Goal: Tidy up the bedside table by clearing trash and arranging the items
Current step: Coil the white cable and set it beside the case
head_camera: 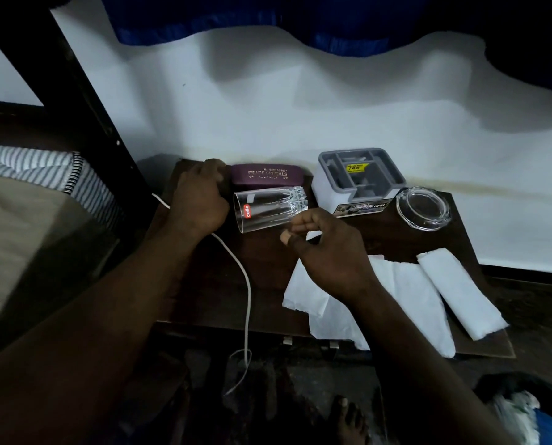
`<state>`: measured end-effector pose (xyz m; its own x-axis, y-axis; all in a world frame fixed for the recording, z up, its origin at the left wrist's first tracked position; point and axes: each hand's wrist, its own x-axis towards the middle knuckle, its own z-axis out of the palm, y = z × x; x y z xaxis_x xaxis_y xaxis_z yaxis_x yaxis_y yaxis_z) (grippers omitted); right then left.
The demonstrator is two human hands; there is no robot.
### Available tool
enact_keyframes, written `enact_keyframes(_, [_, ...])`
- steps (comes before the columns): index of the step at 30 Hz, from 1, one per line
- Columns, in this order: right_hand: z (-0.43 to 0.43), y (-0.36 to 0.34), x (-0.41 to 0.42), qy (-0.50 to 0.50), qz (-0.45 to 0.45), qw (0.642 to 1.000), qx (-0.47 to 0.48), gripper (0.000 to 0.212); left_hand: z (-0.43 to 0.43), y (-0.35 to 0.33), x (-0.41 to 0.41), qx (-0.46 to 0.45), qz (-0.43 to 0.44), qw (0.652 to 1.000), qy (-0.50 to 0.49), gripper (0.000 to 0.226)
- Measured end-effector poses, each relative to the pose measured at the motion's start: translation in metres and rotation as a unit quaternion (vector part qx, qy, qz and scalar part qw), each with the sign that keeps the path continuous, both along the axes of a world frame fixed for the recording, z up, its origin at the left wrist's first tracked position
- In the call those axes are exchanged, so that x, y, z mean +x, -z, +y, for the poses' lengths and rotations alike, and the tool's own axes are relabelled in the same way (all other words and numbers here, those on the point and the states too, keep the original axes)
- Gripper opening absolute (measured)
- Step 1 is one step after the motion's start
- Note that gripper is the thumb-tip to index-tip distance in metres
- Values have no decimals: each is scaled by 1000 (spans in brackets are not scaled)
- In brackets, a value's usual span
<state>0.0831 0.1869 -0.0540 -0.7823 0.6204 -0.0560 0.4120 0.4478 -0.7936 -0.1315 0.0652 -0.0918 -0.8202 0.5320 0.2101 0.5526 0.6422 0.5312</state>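
Clear glass tumbler (269, 208), labelled "cello", lies sideways; maroon "PRINCE OPTICALS" case (263, 176) directly behind it. Left hand (200, 200) grips white cable (246, 284); right hand (326, 248) grasp: cannot tell.

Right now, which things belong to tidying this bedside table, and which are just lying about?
Job: tipped glass, spectacle case, grey organiser, glass dish, tissues, white cable.
Just there: striped pillow, blue curtain, bed frame.

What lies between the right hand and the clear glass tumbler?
Nothing visible. The right hand sits at the clear glass tumbler's near side; the maroon spectacle case lies behind it, the left hand, gripping a white cable, beside its mouth.
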Motion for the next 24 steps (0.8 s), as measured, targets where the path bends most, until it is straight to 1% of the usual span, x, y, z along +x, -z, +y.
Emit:
enact_keyframes(4, [-6, -5, 3, -10, 6, 1000, -3, 21, -16, -10, 22, 57, -8, 998, -7, 38])
enact_keyframes(6, [-10, -8, 4, -19, 2, 1000, 0, 21, -21, -19, 36, 62, -29, 997, -17, 31])
enact_keyframes(9, [-20, -8, 4, -36, -15, 999, 13, 22, -30, -27, 60, 36, -67, 997, -13, 26])
enact_keyframes(11, [-31, -6, 3, -58, -50, 997, 17, 25, -39, -28, 75, 16, -81, 996, 13, 26])
enact_keyframes(12, [-38, -5, 3, -77, -81, 994, 21, 28, -45, -29, 83, 5, -91, 996, 24, 27])
enact_keyframes(14, [-53, -2, 2, -125, -146, 979, 68, 36, -56, -29, 98, -12, -112, 993, 35, 29])
enact_keyframes(16, [-71, 0, 2, -161, -187, 961, 125, 41, -69, -31, 112, -17, -128, 991, 37, 34])
enact_keyframes(18, [-86, 1, 1, -168, -194, 956, 144, 42, -79, -33, 124, -22, -140, 989, 48, 37])
enact_keyframes(21, [-98, -3, -1, -157, -182, 963, 123, 40, -88, -35, 132, -29, -166, 985, 46, 42])
enact_keyframes(23, [-102, -7, -4, -146, -161, 971, 100, 34, -87, -34, 129, -11, -208, 978, 3, 41])
enact_keyframes(24, [-103, -9, -5, -140, -146, 976, 83, 32, -87, -32, 127, 15, -241, 970, -29, 37])
